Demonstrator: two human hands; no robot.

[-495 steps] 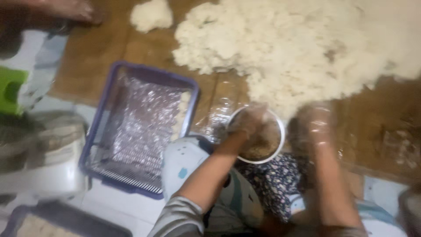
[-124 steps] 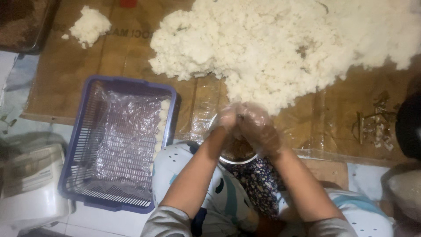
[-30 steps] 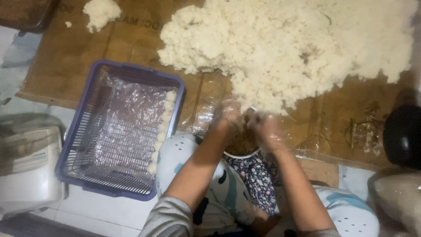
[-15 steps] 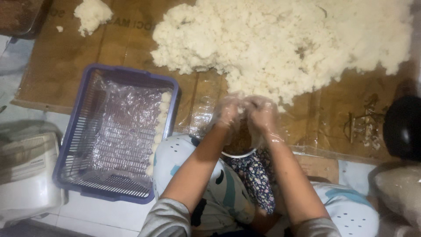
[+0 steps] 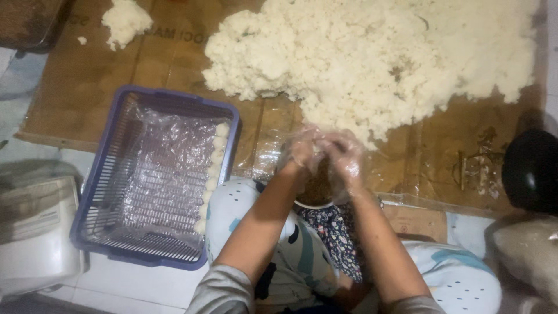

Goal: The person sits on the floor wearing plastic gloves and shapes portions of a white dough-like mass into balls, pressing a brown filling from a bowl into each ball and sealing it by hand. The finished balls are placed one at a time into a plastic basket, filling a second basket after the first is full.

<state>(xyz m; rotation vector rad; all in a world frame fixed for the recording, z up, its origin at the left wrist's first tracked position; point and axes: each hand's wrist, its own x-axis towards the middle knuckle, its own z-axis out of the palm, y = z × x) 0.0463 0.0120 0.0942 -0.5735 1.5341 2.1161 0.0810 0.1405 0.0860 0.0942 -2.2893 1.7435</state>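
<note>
Head view shows the left hand and right hand, both in clear plastic gloves, pressed together with fingers curled narrow over a small bowl of brown filling. White rice pile lies just beyond; purple basket sits left, apart.

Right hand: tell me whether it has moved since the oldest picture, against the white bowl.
Yes. Then it lay right of the white bowl, apart from the other hand. Now the right hand is over the bowl, pressed against the left hand.
</note>
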